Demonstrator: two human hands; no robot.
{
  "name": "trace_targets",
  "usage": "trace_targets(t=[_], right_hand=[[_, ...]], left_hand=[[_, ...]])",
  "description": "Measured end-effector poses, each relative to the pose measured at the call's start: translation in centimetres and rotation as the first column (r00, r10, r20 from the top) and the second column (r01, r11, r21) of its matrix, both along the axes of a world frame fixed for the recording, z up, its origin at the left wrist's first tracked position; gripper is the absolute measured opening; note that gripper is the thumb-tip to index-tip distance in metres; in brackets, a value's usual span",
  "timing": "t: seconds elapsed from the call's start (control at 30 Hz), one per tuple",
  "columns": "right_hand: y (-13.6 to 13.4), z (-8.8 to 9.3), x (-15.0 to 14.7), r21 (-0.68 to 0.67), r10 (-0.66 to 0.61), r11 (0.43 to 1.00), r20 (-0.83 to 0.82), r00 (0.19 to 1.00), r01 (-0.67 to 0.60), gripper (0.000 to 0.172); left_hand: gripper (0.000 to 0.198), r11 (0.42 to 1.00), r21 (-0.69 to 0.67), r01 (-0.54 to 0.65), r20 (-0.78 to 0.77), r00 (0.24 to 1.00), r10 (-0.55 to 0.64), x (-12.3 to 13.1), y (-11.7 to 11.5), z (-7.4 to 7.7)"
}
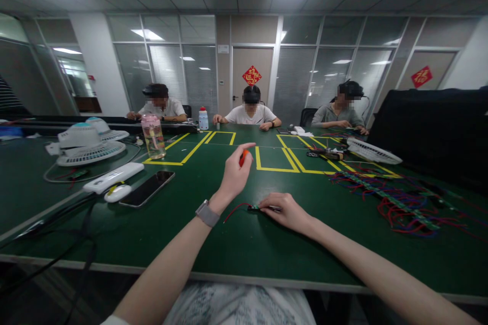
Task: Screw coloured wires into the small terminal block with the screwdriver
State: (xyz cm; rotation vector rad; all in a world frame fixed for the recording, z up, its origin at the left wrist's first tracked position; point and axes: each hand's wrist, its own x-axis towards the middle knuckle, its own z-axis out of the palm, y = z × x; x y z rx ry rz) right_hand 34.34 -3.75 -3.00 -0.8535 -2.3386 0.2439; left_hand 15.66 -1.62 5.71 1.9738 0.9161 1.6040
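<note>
My left hand (pixel 237 165), with a grey-banded watch on its wrist, is raised a little over the green table. Its fingers wrap around a small orange-red object (pixel 244 157), and the index finger points out to the right; most of that object is hidden, so its kind does not show. Lower and to the right, my right hand (pixel 284 209) rests on the tabletop. Its thumb and fingertips pinch the right end of a small green circuit board (pixel 253 207). From the board's left end a thin red wire (pixel 234 209) curves down and left across the table.
Many wired circuit boards (pixel 396 200) lie in a row at right. A phone (pixel 148 188), white power strip (pixel 113 177), pink-capped bottle (pixel 153 137) and white fans (pixel 89 144) stand left. Yellow tape (pixel 277 169) marks the green table (pixel 183 254). Three people sit opposite.
</note>
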Motion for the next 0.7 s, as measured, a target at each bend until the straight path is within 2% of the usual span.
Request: trace_targets(t=[0.03,0.07,0.13,0.2,0.27,0.37,0.53,0.7], right_hand=[[-0.1,0.0,0.0,-0.004,-0.011,1.000,0.004,1.000,0.011,0.018],[-0.1,0.1,0.0,-0.009,-0.023,1.000,0.008,1.000,0.023,0.017],[-0.3,0.2,0.0,-0.016,-0.042,0.999,0.016,0.999,0.042,0.016],[-0.3,0.3,0.0,-0.017,-0.034,0.999,0.019,0.999,0.034,0.017],[-0.2,0.2,-0.1,-0.013,-0.004,1.000,0.013,1.000,0.004,0.018],[0.1,-0.1,-0.3,-0.022,-0.002,1.000,-0.022,1.000,0.002,0.015],[0.2,0.3,-1.0,-0.115,-0.120,0.987,-0.088,0.989,0.110,0.010],[-0.2,1.3,-1.1,-0.035,-0.027,0.999,-0.011,1.000,0.026,0.013]], left_hand=[[0.032,1.000,-0.018,0.023,-0.189,0.982,-0.026,-0.4,0.0,0.1],[0.031,0.995,-0.072,0.062,-0.371,0.925,-0.085,-0.8,0.0,0.0],[0.040,0.964,-0.245,0.107,-0.658,0.712,-0.246,-1.4,0.4,-0.4],[0.045,0.953,-0.296,0.064,-0.777,0.564,-0.279,-1.7,0.8,-1.3],[0.039,0.959,-0.281,0.041,-0.839,0.474,-0.266,-1.6,1.1,-2.2],[0.035,0.958,-0.283,0.036,-0.862,0.428,-0.271,-1.0,1.2,-3.0],[0.034,0.973,-0.230,0.028,-0.884,0.412,-0.220,-0.5,0.8,-3.2],[0.032,0.988,-0.154,0.026,-0.925,0.349,-0.153,-0.2,0.1,-2.7]])
